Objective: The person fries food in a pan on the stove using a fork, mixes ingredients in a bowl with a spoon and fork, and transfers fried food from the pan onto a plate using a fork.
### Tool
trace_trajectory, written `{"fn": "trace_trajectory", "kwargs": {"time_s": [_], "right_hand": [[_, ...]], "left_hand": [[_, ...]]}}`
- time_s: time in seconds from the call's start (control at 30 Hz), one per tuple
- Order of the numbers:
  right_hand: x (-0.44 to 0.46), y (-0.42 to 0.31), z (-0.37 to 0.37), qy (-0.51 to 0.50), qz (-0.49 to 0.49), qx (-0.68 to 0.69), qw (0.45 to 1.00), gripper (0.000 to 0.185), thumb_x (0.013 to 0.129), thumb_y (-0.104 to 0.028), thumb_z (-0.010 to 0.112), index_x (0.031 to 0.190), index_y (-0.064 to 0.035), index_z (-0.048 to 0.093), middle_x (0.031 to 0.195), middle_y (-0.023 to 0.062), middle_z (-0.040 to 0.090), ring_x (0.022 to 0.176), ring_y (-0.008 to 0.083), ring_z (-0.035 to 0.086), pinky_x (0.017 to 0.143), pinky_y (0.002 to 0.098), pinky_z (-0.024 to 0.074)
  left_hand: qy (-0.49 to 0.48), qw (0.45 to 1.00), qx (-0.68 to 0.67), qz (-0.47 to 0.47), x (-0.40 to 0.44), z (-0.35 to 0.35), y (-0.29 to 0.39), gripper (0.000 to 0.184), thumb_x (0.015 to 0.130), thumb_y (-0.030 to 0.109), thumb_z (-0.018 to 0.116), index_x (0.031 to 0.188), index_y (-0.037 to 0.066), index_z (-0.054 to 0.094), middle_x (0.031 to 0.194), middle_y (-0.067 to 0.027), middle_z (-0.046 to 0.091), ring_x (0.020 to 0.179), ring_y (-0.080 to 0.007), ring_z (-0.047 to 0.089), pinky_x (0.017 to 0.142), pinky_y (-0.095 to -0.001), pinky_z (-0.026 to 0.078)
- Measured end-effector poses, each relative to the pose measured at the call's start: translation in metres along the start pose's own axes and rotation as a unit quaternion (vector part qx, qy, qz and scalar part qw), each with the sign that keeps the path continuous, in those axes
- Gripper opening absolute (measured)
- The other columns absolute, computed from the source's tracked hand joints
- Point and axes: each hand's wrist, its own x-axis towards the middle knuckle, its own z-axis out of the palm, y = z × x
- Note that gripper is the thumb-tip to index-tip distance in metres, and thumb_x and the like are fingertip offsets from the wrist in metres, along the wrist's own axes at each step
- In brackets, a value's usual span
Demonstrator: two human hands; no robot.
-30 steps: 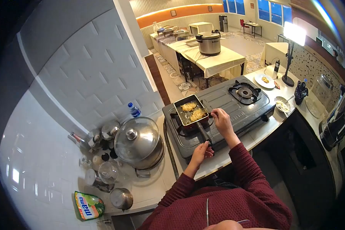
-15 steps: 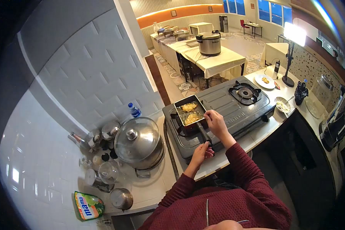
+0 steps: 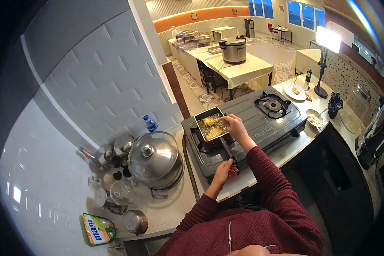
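A small square frying pan (image 3: 199, 126) sits over the left burner of the gas stove. Two golden fritters, one farther (image 3: 210, 120) and one nearer (image 3: 213, 132), lie in bubbling oil inside it. My left hand (image 3: 227, 170) is closed round the end of the pan's black handle (image 3: 228, 150). Over the pan's right rim, my right hand (image 3: 236, 127) pinches a thin utensil that looks like a fork, its tip by the farther fritter. My fingers hide most of this utensil.
The grey two-burner stove (image 3: 243, 123) has a second burner (image 3: 272, 103) at right. Beyond stand a plate with a fritter (image 3: 295, 92) and a bowl of pale shreds (image 3: 315, 118). To the left are a large lidded pot (image 3: 153, 160), a water bottle (image 3: 150, 123) and jars.
My right hand has moved slightly away from me along the pan's rim, taking the fork from the nearer fritter toward the farther one. The left hand stays on the handle.
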Motion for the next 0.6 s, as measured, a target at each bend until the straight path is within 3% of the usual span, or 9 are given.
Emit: {"fn": "trace_trajectory", "kwargs": {"time_s": [0.33, 0.6], "right_hand": [[-0.007, 0.001, 0.009, -0.041, -0.026, -0.003, 0.999, 0.021, 0.075, -0.001, 0.055, 0.094, -0.0038, 0.064, 0.084, 0.0153, 0.060, 0.078, 0.0344, 0.058, 0.069, 0.0394, 0.0472], [-0.009, -0.018, 0.007, -0.007, -0.035, -0.025, 0.999, 0.018, 0.077, -0.005, 0.055, 0.092, -0.0054, 0.065, 0.082, 0.0117, 0.061, 0.077, 0.0320, 0.059, 0.068, 0.0390, 0.0471]], "left_hand": [[0.001, 1.000, -0.020, 0.008, 0.001, 0.001, -0.002, 0.041, 0.090, 0.044, 0.048, 0.089, 0.004, 0.055, 0.075, -0.0087, 0.063, 0.063, -0.0140, 0.059, 0.059, -0.0247, 0.048], [0.005, 1.000, -0.009, -0.001, 0.002, 0.000, -0.001, 0.043, 0.090, 0.044, 0.048, 0.090, 0.003, 0.055, 0.075, -0.0092, 0.063, 0.063, -0.0146, 0.060, 0.059, -0.0248, 0.048]]}}
